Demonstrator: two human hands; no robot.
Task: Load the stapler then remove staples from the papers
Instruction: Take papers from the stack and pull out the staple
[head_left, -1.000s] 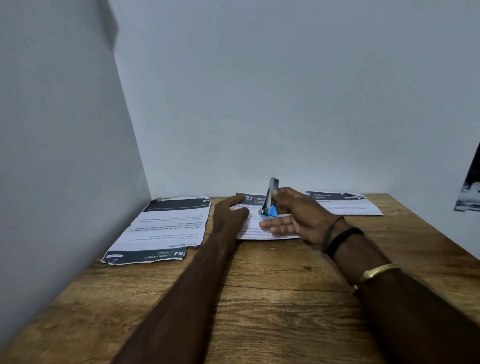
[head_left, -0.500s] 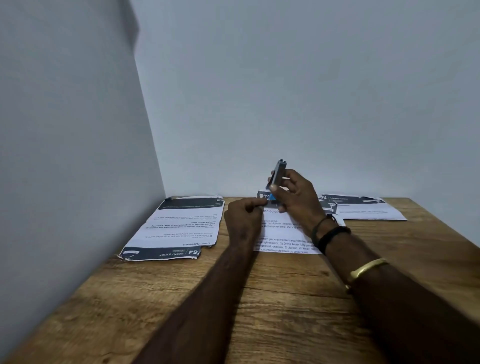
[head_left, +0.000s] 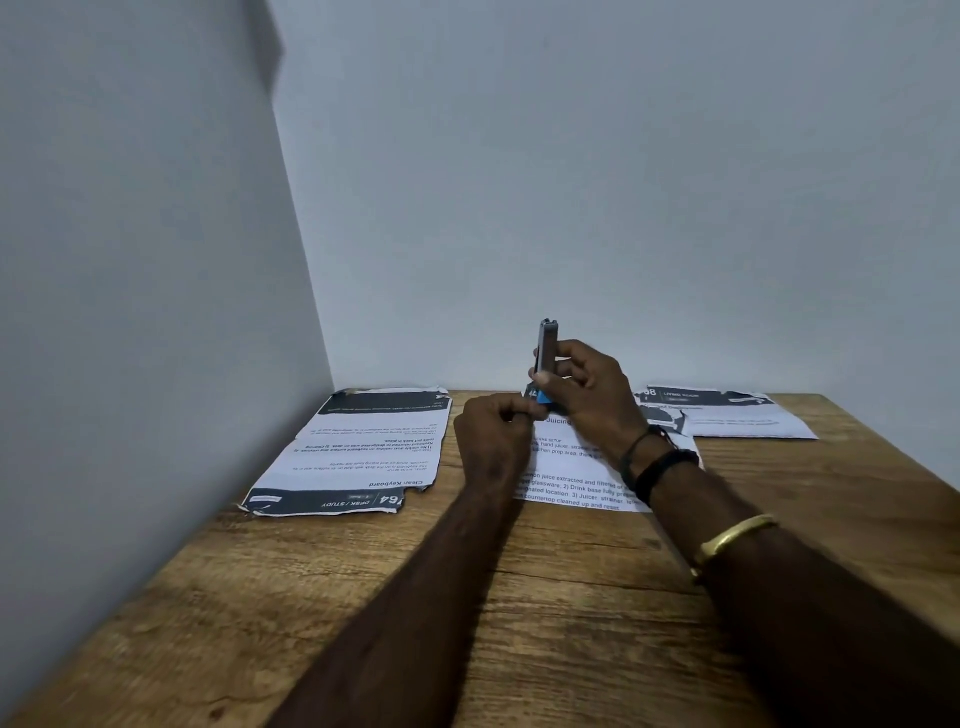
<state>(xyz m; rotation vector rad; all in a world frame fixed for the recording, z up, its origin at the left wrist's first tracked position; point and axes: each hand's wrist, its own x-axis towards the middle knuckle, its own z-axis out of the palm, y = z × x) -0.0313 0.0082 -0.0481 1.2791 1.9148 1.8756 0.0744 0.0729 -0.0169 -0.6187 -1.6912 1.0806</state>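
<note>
Wooden table (head_left: 571, 623), set into a corner of plain walls, bearing three printed sheets along its far edge. Largest sheet, headed "Clean Keyboard" (head_left: 363, 447), near the far left corner, lying flat, with ragged edges. Middle sheet, headed "Juicing" (head_left: 576, 467), at mid far edge, partly covered by both hands. Third sheet (head_left: 737, 415) toward the far right corner, overlapping nothing visible. Right hand (head_left: 587, 395), wrist banded in black and gold, closed around a small stapler (head_left: 548, 348) held upright above the top of the middle sheet, metal end up, blue base (head_left: 543, 397) down. Left hand (head_left: 493, 441) curled, thumb and forefinger pinched together just beside the blue base; whether anything lies in that pinch cannot be told. Probably staple removal at the middle sheet's top corner, though loading cannot be ruled out. For a clean result: sheet pinned flat close to the staple, lower tip of the stapler slid under the staple crown, levered gently and straight, never sideways, lest the already frayed paper tear further.
</note>
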